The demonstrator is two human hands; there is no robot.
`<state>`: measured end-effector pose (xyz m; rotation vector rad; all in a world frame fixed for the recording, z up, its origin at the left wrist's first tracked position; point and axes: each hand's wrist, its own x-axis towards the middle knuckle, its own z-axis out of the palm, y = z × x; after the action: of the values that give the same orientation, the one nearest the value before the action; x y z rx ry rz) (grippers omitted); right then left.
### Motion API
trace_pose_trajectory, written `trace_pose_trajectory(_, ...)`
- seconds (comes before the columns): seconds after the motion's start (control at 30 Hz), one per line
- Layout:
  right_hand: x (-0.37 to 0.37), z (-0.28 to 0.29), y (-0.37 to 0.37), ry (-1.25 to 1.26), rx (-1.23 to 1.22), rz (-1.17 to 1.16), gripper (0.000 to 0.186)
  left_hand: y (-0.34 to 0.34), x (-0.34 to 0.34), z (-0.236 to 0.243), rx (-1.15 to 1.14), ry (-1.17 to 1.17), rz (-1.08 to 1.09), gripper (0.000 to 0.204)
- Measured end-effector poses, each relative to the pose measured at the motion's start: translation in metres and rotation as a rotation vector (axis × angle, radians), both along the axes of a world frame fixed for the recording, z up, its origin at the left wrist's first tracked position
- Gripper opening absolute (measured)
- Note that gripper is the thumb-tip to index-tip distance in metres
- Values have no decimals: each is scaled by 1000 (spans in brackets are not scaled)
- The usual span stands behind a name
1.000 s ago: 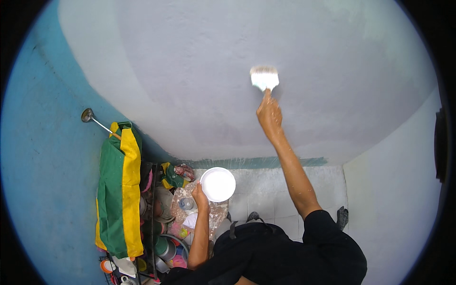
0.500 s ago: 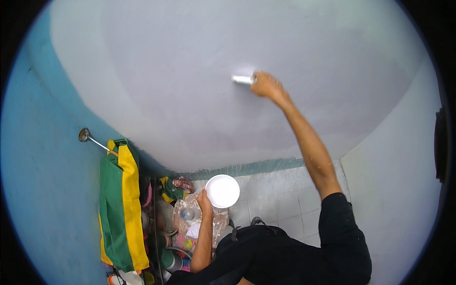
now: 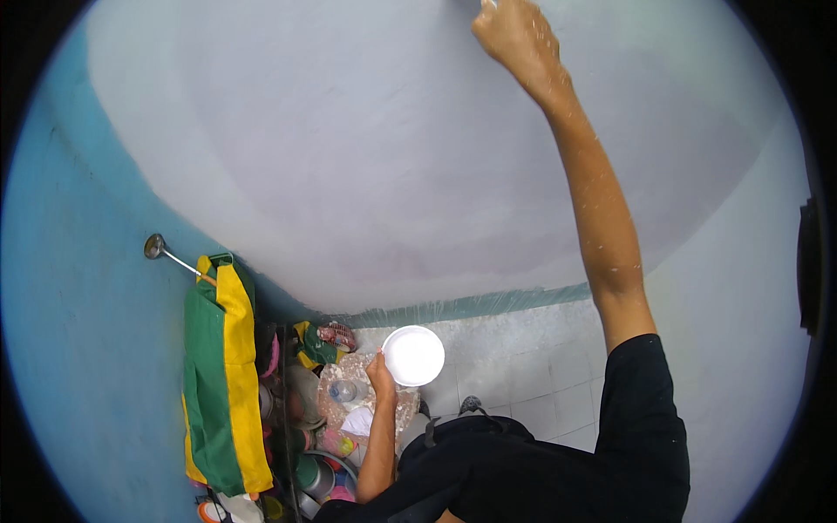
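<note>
My left hand (image 3: 380, 375) grips the rim of a round white tub (image 3: 413, 355) at its left side. The tub's inside is all white, so the level of its contents cannot be told. My right arm stretches up to the wall (image 3: 375, 157), which has pale lilac-white paint over it. My right hand (image 3: 521, 39) is closed at the top edge of the view on what looks like a paintbrush (image 3: 490, 3). Most of the brush is hidden or out of view. White specks dot my right forearm.
At the left, a green and yellow cloth cover (image 3: 209, 375) hangs near a ladle (image 3: 155, 247) by the blue wall (image 3: 78, 279). Below are a paint-spattered board (image 3: 336, 375), a clear plastic cup (image 3: 343, 390) and stacked kitchenware (image 3: 318, 478). Grey tiles (image 3: 532, 414) cover the floor.
My right hand has moved up the wall, taking the brush almost out of the view. The tub in my left hand has shifted slightly right and down.
</note>
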<state>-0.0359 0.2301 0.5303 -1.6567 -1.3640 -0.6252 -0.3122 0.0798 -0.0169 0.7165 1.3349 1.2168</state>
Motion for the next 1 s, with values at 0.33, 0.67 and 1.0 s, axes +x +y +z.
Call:
trace_pose_trajectory(0.33,-5,-245,40,19,-242,-16,53,-11,-14,-4,-70,1,34,42)
trace_pose_trajectory(0.67,-16,-422,6,285,-830,27,60,-4,-41,-8,-108,-22,3,40)
trace_pose_trajectory(1.0,9,-79,42,-250,-840,77,40,4,-48,-9,-27,-23,23,40)
